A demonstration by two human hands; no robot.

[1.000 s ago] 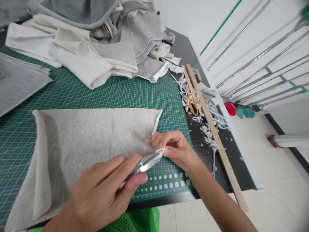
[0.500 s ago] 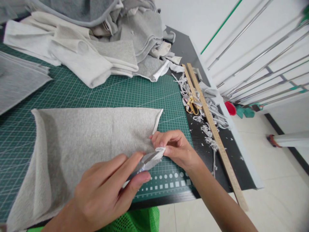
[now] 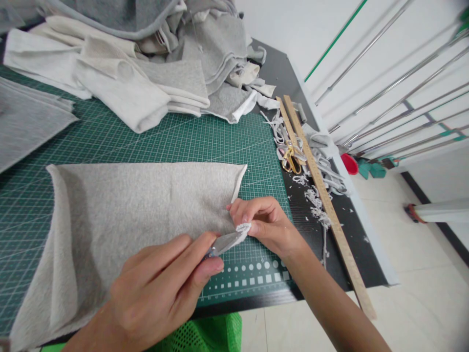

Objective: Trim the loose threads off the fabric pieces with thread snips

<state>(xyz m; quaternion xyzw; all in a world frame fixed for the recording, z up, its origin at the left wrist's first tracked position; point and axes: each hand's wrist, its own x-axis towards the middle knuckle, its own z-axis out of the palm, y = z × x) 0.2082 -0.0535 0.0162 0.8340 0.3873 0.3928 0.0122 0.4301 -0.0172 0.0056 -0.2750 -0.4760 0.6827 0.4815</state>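
Observation:
My left hand (image 3: 157,283) is closed around a pair of small thread snips (image 3: 226,242), the blades pointing right. Their tips touch the pale cut edge of a light grey fabric piece (image 3: 146,200). At that edge, my right hand (image 3: 266,222) pinches the fabric between thumb and fingers. The piece lies on a green cutting mat (image 3: 234,142), its left side curled up and its lower part behind my left hand. The snips' handles are hidden in my left palm.
Folded grey and white fabrics (image 3: 128,88) are heaped at the back. On the right lie wooden rulers (image 3: 322,190), gold-handled scissors (image 3: 291,161) and fabric scraps (image 3: 318,205). A green mesh bag (image 3: 212,335) hangs below the front edge. Metal poles (image 3: 395,83) lean against the wall.
The snips' blades, apart before, have come together at the fabric edge. My left hand has shifted slightly to the left; my right hand stays almost in place.

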